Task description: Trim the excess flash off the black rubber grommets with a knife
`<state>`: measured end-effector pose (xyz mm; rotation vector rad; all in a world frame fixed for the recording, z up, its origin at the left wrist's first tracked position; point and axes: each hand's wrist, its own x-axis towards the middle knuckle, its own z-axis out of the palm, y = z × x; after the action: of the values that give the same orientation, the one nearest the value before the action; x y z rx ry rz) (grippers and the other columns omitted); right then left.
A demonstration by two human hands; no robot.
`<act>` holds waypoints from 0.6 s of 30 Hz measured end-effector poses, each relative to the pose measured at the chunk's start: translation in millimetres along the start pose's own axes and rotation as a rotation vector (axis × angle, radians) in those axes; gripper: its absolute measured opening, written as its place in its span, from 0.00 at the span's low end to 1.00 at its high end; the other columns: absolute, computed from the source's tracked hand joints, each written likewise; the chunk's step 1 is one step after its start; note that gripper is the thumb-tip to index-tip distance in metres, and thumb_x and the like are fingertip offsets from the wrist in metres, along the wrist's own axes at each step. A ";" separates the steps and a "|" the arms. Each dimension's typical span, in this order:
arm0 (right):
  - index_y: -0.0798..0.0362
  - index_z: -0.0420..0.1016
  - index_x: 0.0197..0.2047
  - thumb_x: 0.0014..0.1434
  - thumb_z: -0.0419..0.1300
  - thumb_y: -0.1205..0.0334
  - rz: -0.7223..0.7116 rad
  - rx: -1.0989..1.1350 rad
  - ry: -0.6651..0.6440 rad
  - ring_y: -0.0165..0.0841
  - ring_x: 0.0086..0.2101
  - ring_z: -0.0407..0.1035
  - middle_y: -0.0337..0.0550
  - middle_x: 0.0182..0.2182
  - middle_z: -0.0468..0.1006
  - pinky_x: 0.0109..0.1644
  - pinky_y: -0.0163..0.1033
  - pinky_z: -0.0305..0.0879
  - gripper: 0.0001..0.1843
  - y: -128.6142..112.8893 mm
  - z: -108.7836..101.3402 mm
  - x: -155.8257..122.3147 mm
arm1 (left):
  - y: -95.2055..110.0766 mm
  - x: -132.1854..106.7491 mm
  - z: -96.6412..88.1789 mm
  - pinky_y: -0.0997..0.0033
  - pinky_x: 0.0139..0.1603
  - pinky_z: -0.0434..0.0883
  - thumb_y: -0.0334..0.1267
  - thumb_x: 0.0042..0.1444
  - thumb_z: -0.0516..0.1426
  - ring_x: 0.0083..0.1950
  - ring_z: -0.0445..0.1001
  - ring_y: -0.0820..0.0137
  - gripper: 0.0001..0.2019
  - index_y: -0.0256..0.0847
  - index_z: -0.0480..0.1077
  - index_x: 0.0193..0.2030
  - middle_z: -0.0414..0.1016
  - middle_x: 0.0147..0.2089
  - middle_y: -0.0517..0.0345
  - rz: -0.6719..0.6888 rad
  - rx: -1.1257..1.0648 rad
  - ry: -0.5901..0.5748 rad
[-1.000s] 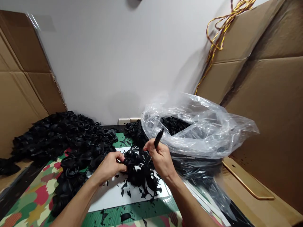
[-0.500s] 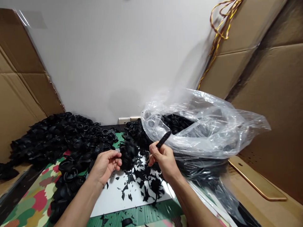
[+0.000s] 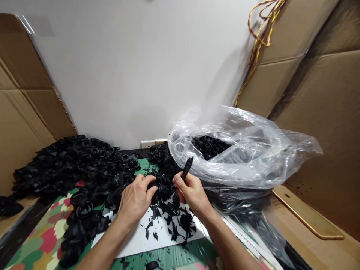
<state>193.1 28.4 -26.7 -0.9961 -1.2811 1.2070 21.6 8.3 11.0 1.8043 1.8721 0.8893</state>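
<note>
My left hand (image 3: 137,198), palm down, has its thumb and index finger closed on the near end of a black ribbed rubber bellows (image 3: 161,179) above the white board. In my right hand (image 3: 192,190), just to the right of that piece, is a slim black-handled tool (image 3: 187,167), its handle pointing up. The fingers hide most of its working end, so its exact kind is unclear. Torn black rubber scraps (image 3: 176,219) lie on the white board (image 3: 135,240) below both hands.
A large heap of black ribbed rubber parts (image 3: 73,161) spreads along the left. At the right stands a clear plastic bag (image 3: 253,168) with more parts inside. A gold phone-shaped object (image 3: 309,213) lies on cardboard. Cardboard walls (image 3: 332,123) flank both sides; twisted wires (image 3: 255,48) hang at upper right.
My left hand has moved right and turned palm down, its thumb and finger now at the rubber bellows. My right hand has shifted slightly left, and the tool's handle stands more upright.
</note>
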 end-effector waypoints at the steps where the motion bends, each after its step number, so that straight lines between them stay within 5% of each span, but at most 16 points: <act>1: 0.55 0.66 0.28 0.52 0.57 0.38 -0.015 0.013 0.009 0.24 0.12 0.56 0.32 0.14 0.64 0.15 0.30 0.50 0.25 -0.5 -1.0 0.0 | 1.1 -0.3 -0.1 0.68 0.38 0.62 0.36 0.46 0.60 0.37 0.72 0.63 0.09 0.48 0.77 0.35 0.74 0.35 0.57 0.019 0.077 -0.033; 5: 0.56 0.72 0.30 0.51 0.60 0.39 -0.035 0.066 0.061 0.27 0.16 0.62 0.35 0.15 0.67 0.20 0.32 0.59 0.25 -3.8 -2.7 -0.5 | -7.0 -2.8 -3.3 0.70 0.32 0.60 0.33 0.42 0.61 0.30 0.71 0.64 0.04 0.47 0.76 0.25 0.72 0.23 0.62 -0.015 0.064 -0.093; 10: 0.56 0.74 0.31 0.50 0.62 0.40 -0.047 0.201 0.027 0.29 0.18 0.67 0.37 0.16 0.71 0.23 0.34 0.65 0.24 -6.1 4.4 -4.7 | -20.3 -7.9 -10.6 0.74 0.23 0.58 0.33 0.41 0.60 0.18 0.64 0.72 0.02 0.42 0.73 0.25 0.67 0.17 0.66 -0.090 -0.109 -0.159; 14: 0.56 0.76 0.32 0.49 0.65 0.44 -0.098 0.337 0.010 0.31 0.21 0.70 0.40 0.19 0.75 0.27 0.36 0.69 0.21 -8.1 9.7 -9.4 | -12.0 -10.3 -17.1 0.78 0.17 0.53 0.45 0.42 0.63 0.12 0.58 0.79 0.12 0.38 0.70 0.25 0.63 0.16 0.67 -0.220 -0.607 -0.239; 18: 0.54 0.77 0.31 0.49 0.65 0.43 -0.152 0.498 0.020 0.32 0.23 0.72 0.43 0.27 0.77 0.26 0.37 0.70 0.21 -12.9 9.8 -13.0 | 2.5 -13.1 -21.9 0.80 0.15 0.54 0.49 0.41 0.66 0.12 0.61 0.82 0.18 0.35 0.68 0.21 0.69 0.20 0.61 -0.302 -1.021 -0.338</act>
<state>185.6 12.8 -15.2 -0.5373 -0.9512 1.3056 10.0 -8.5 26.6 0.9313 1.0849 1.0564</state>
